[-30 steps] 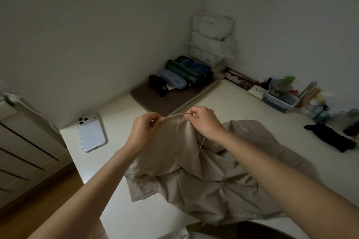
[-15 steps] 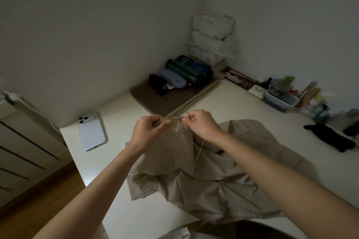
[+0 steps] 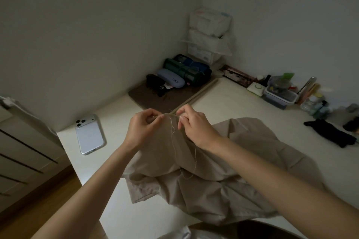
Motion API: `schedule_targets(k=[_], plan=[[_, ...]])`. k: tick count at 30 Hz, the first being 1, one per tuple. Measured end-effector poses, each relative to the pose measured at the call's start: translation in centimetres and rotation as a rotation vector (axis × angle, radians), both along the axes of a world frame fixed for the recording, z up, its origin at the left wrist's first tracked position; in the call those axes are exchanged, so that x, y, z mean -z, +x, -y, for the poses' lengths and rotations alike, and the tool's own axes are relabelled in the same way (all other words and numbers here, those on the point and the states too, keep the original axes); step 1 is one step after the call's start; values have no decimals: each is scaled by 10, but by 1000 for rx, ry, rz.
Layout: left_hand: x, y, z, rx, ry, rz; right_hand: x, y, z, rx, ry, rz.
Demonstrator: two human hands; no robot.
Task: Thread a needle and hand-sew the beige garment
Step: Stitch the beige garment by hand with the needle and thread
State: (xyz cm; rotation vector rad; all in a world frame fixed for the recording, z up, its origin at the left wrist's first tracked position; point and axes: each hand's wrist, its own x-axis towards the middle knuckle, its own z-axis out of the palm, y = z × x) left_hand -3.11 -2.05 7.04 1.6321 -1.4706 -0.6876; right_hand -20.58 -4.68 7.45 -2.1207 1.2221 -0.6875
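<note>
The beige garment (image 3: 223, 186) lies crumpled on the white table (image 3: 229, 103), with one edge lifted toward me. My left hand (image 3: 142, 126) pinches that raised edge between thumb and fingers. My right hand (image 3: 194, 124) pinches the same edge just to the right, fingertips nearly meeting the left ones. A pale thread (image 3: 175, 153) hangs from between the hands and loops down over the cloth. The needle is too thin and dim to make out.
A white phone (image 3: 88, 135) lies face down at the table's left. A brown mat (image 3: 161, 96) with cases and rolls sits at the back corner. Containers and bottles (image 3: 279, 93) line the right wall, with a black cloth item (image 3: 330, 135) near them. Drawers (image 3: 23, 153) stand left.
Both hands stay on the garment's raised edge. The right hand has shifted slightly along it and the hanging thread loop now reaches lower over the cloth.
</note>
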Motion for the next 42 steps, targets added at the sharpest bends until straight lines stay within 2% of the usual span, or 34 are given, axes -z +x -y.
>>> schedule_targets(k=[12, 22, 31, 35, 42], plan=[[0, -3, -1, 22, -40, -21, 2, 6, 1, -22, 27, -71], [-2, -11, -4, 152, -69, -54, 2, 17, 3, 18, 45, -108], [-3, -12, 3, 46, -130, 43, -2, 23, 1, 70, 101, 20], [-1, -6, 7, -18, -113, 69, -7, 20, 2, -33, 181, 9], [5, -3, 9, -61, -53, 30, -12, 13, 1, -133, 142, -18]])
